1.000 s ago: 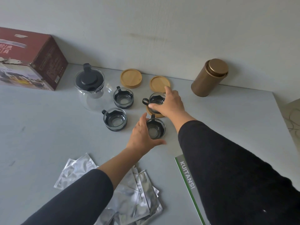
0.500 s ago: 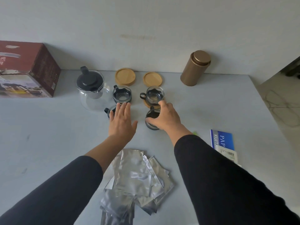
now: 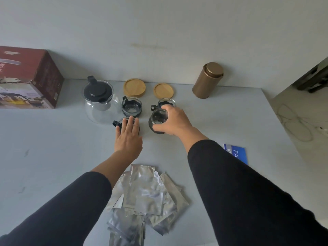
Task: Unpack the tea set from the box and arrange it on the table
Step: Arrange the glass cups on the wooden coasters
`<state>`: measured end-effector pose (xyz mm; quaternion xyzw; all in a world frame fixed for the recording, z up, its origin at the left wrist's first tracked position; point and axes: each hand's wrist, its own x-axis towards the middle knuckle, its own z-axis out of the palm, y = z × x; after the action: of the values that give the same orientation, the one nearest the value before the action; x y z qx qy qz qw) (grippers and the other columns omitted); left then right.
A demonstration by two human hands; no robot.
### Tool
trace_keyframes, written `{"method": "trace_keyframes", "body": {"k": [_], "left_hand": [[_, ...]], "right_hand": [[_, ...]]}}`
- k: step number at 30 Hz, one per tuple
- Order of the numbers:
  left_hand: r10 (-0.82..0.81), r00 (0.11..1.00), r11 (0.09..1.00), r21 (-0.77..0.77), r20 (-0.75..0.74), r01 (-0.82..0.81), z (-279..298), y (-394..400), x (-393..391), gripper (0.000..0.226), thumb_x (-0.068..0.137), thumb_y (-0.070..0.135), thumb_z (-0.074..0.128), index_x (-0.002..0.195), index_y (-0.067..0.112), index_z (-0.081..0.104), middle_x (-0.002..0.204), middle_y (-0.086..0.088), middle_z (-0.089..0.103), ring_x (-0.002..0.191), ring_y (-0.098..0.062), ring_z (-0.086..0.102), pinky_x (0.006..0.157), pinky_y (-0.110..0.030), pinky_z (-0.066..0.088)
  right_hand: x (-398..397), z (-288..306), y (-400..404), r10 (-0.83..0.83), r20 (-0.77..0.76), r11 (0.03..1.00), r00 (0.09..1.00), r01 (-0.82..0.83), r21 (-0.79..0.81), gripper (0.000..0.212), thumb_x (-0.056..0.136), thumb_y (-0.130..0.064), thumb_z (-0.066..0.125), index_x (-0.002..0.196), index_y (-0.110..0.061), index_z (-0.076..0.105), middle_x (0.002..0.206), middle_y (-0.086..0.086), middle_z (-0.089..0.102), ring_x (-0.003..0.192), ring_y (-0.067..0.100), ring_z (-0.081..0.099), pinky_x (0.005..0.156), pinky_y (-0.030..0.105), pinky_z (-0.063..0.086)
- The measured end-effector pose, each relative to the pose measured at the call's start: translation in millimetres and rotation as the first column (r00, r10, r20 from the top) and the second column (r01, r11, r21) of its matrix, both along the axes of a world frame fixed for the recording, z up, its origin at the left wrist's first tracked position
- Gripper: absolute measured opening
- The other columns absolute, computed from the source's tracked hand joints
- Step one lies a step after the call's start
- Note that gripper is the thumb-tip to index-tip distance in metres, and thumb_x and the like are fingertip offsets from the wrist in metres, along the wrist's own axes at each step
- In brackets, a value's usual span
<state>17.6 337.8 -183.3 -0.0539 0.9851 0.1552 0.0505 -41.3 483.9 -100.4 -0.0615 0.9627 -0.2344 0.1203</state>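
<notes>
Several small glass cups with black holders stand in the middle of the grey table (image 3: 53,148). My right hand (image 3: 174,121) grips the front right cup (image 3: 158,121), fingers curled round its rim. Straight-fingered, my left hand (image 3: 128,137) lies over the front left cup (image 3: 118,123). Behind them stand the back left cup (image 3: 131,107) and the back right cup (image 3: 166,102), the latter partly hidden by my right hand. A glass teapot (image 3: 99,102) with a black lid is to the left. Two wooden coasters (image 3: 134,87) (image 3: 163,90) lie by the wall. The maroon box (image 3: 28,77) sits far left.
A gold tin canister (image 3: 207,79) stands at the back right near the wall. A heap of silver foil packets (image 3: 145,197) lies near the front between my arms. A blue booklet (image 3: 237,153) lies right of my right forearm. The table's right edge drops to a tiled floor.
My right hand has tightened its hold on the front right cup. My left hand has slid forward over the front left cup. The view has shifted slightly.
</notes>
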Motion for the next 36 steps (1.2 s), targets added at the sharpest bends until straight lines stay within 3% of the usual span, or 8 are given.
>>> {"method": "trace_keyframes", "body": {"k": [7,12,16,23,28,31,33,36], "left_hand": [[0.169,0.976,0.981,0.118,-0.139,-0.153,-6,4,-6,0.048,0.096,0.030,0.047,0.142,0.021,0.038,0.159,-0.010,0.008,0.148,-0.027,0.003,0.116,-0.041,0.014],[0.335,0.924,0.939,0.148,-0.184,-0.311,-18,9,-10,0.039,0.092,0.031,0.057,0.131,0.031,0.054,0.156,-0.015,0.018,0.145,-0.032,0.016,0.111,-0.049,0.021],[0.389,0.871,0.913,0.252,-0.300,-0.321,-27,14,-12,0.041,0.085,0.023,0.068,0.125,0.024,0.061,0.151,-0.022,0.027,0.136,-0.040,0.032,0.101,-0.050,0.037],[0.591,0.742,0.780,0.458,-0.316,-0.426,-33,23,-14,0.088,0.069,0.026,0.083,0.140,0.007,0.034,0.141,-0.014,0.036,0.126,-0.025,0.043,0.105,-0.019,0.032],[0.675,0.682,0.701,0.532,-0.281,-0.475,-35,29,-17,0.100,0.063,0.027,0.086,0.143,0.007,0.029,0.133,-0.011,0.041,0.117,-0.014,0.047,0.096,-0.004,0.024],[0.688,0.665,0.692,0.538,-0.290,-0.481,-39,28,-16,0.102,0.062,0.026,0.087,0.143,0.006,0.028,0.132,-0.011,0.044,0.118,-0.015,0.047,0.095,0.004,0.020],[0.697,0.655,0.685,0.541,-0.293,-0.487,-40,29,-16,0.103,0.061,0.026,0.088,0.143,0.005,0.028,0.132,-0.011,0.044,0.119,-0.017,0.048,0.095,0.003,0.020],[0.711,0.640,0.672,0.552,-0.292,-0.494,-41,31,-17,0.104,0.061,0.024,0.088,0.143,0.006,0.027,0.133,-0.010,0.045,0.120,-0.016,0.048,0.097,-0.006,0.024]], "right_hand": [[-79,29,8,-0.023,-0.123,1.000,0.992,0.022,-0.006,0.077,0.070,-0.034,0.076,0.135,-0.014,0.040,0.133,0.008,0.048,0.122,0.025,0.047,0.091,0.028,0.040],[-132,11,12,-0.033,-0.093,0.999,0.995,0.033,0.002,0.080,0.072,-0.029,0.075,0.140,-0.013,0.035,0.135,0.010,0.044,0.126,0.027,0.043,0.096,0.030,0.039],[-160,-13,8,-0.017,-0.050,1.000,0.999,0.016,-0.017,0.081,0.072,-0.030,0.075,0.140,-0.013,0.034,0.135,0.011,0.045,0.126,0.028,0.043,0.099,0.032,0.040],[-189,-42,10,0.013,-0.029,1.000,0.999,-0.014,-0.012,0.080,0.073,-0.032,0.075,0.139,-0.013,0.035,0.135,0.012,0.044,0.126,0.030,0.043,0.100,0.034,0.040],[-194,-56,10,0.011,-0.036,0.999,0.999,-0.012,-0.036,0.082,0.067,-0.034,0.076,0.136,-0.010,0.039,0.132,0.011,0.042,0.123,0.029,0.044,0.099,0.032,0.041],[-194,-64,10,0.006,-0.031,0.997,1.000,-0.008,-0.080,0.077,0.067,-0.031,0.077,0.132,-0.007,0.042,0.130,0.010,0.039,0.117,0.026,0.049,0.087,0.024,0.040],[-193,-69,10,0.002,-0.029,0.992,1.000,-0.006,-0.130,0.078,0.069,-0.029,0.077,0.134,-0.009,0.040,0.132,0.009,0.037,0.115,0.024,0.050,0.082,0.020,0.036],[-192,-76,13,-0.005,-0.016,0.978,1.000,0.002,-0.208,0.088,0.068,-0.032,0.080,0.141,-0.015,0.033,0.138,0.008,0.038,0.122,0.022,0.046,0.087,0.018,0.033]]}}
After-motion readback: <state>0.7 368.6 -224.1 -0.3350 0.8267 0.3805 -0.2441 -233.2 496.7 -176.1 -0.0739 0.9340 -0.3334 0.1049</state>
